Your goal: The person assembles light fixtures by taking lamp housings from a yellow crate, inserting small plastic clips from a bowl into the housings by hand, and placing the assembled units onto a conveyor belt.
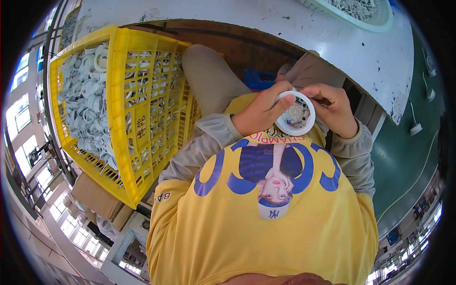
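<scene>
My left hand (260, 110) is closed on a round white LED lamp housing (309, 122), its thumb laid over the rim. The housing faces up, showing a board (297, 113) with several small yellowish LEDs and some dark parts inside. At the right side of the rim my right hand (336, 108) has thumb and forefinger pinched together. Whatever lies between those fingertips is too small or too hidden to make out. Both hands are above my lap, in front of my yellow shirt.
A yellow plastic crate (116, 114) full of white and grey lamp parts (85, 102) stands at my left. Ahead is a white worktable (228, 10) with a pale basket (382, 21) of small parts. White fittings on cords (416, 128) lie on the green floor (403, 161) at right.
</scene>
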A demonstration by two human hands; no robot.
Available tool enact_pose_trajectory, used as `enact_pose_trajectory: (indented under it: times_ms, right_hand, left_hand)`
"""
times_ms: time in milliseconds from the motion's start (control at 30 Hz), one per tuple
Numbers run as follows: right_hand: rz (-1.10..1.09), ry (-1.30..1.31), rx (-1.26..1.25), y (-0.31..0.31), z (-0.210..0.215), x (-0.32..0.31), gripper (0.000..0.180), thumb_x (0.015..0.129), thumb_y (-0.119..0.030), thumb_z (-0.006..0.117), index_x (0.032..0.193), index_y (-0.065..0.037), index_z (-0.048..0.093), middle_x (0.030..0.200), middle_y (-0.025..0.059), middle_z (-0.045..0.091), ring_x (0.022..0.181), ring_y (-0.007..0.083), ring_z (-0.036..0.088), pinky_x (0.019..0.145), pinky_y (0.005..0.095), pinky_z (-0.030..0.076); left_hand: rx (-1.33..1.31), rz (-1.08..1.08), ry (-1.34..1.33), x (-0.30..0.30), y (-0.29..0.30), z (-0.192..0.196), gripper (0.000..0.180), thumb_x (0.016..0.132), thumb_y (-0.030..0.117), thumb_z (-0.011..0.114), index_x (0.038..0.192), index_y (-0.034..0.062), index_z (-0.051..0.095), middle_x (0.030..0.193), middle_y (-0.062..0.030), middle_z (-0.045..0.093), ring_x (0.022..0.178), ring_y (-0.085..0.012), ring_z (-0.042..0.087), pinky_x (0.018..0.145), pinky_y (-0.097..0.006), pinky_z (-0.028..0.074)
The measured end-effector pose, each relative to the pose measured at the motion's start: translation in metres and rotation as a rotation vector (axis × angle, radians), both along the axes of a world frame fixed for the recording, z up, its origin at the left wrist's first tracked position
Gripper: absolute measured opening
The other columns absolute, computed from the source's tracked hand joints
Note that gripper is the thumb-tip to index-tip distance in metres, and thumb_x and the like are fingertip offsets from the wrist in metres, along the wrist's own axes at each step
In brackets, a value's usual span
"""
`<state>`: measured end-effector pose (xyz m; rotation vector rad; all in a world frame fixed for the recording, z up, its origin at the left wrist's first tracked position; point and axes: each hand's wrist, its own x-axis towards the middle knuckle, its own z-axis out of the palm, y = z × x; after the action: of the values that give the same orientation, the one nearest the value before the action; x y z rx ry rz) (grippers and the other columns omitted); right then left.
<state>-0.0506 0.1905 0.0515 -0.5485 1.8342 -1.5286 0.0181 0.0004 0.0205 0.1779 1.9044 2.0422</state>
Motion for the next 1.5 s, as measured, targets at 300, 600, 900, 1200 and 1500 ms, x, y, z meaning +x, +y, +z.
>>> enact_pose_trajectory:
  times_ms: [300, 600, 900, 1200, 1500]
  right_hand:
    - [0.048, 0.029, -0.051, 0.003, -0.002, -0.002, 0.014, 0.083, 0.003, 0.053, 0.097, 0.003, 0.056, 0.089, 0.0078, 0.06, 0.08, 0.0114, 0.058, 0.072, 0.0245, 0.048]
    - [0.091, -0.044, -0.133, 0.008, -0.004, -0.001, 0.012, 0.085, -0.001, 0.052, 0.096, 0.003, 0.055, 0.088, 0.0063, 0.06, 0.081, 0.0087, 0.057, 0.072, 0.0228, 0.046]
    - [0.149, -0.358, -0.185, 0.014, -0.008, -0.008, 0.017, 0.089, -0.012, 0.05, 0.095, 0.004, 0.056, 0.081, 0.0031, 0.06, 0.074, 0.0061, 0.056, 0.067, 0.0193, 0.045]
    - [0.236, -0.354, -0.165, 0.011, -0.005, -0.002, 0.016, 0.089, -0.009, 0.048, 0.092, 0.003, 0.057, 0.075, 0.0013, 0.058, 0.066, 0.0038, 0.052, 0.057, 0.0181, 0.042]
    - [0.34, -0.143, -0.038, 0.012, 0.007, -0.008, 0.013, 0.085, -0.007, 0.051, 0.081, 0.004, 0.057, 0.068, 0.0045, 0.057, 0.062, 0.0044, 0.049, 0.056, 0.0202, 0.04]
  left_hand:
    - [-0.039, 0.03, 0.032, 0.002, 0.002, 0.001, 0.037, 0.093, 0.036, 0.04, 0.102, 0.0011, 0.048, 0.084, -0.0058, 0.052, 0.078, -0.0097, 0.048, 0.068, -0.024, 0.041]
    - [-0.108, -0.009, 0.094, 0.004, 0.001, 0.003, 0.035, 0.093, 0.034, 0.041, 0.103, 0.001, 0.049, 0.083, -0.008, 0.054, 0.075, -0.0121, 0.051, 0.067, -0.026, 0.043]
    - [-0.178, -0.027, 0.145, 0.006, 0.001, 0.005, 0.032, 0.094, 0.03, 0.04, 0.101, 0.0004, 0.048, 0.08, -0.0102, 0.055, 0.071, -0.0145, 0.053, 0.065, -0.028, 0.044]
    - [-0.183, -0.047, 0.156, 0.005, -0.003, 0.005, 0.032, 0.093, 0.03, 0.042, 0.102, -0.0002, 0.048, 0.082, -0.0108, 0.055, 0.071, -0.0163, 0.053, 0.065, -0.029, 0.044]
    - [-0.151, -0.11, 0.156, 0.003, -0.003, 0.004, 0.031, 0.093, 0.029, 0.042, 0.101, 0.0002, 0.049, 0.082, -0.0113, 0.056, 0.072, -0.0168, 0.054, 0.066, -0.028, 0.044]
